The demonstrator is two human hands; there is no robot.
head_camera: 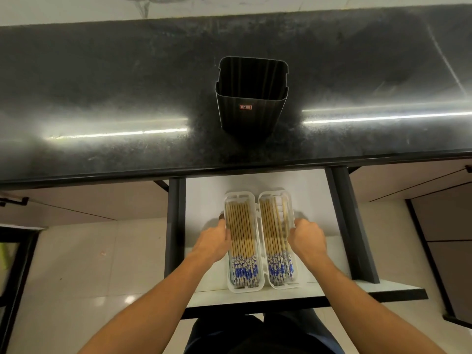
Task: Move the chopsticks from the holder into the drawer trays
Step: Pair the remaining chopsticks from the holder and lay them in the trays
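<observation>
Two white plastic trays lie side by side in the open drawer. The left tray and the right tray each hold several bamboo chopsticks with blue-and-white patterned ends, the left chopsticks and the right chopsticks. My left hand grips the left tray's outer rim. My right hand grips the right tray's outer rim. The black chopstick holder stands upright on the counter above, and no chopsticks show in it.
The dark polished countertop spans the view above the drawer. Black drawer rails run along both sides. Cabinet fronts flank the drawer, and pale floor tiles lie below.
</observation>
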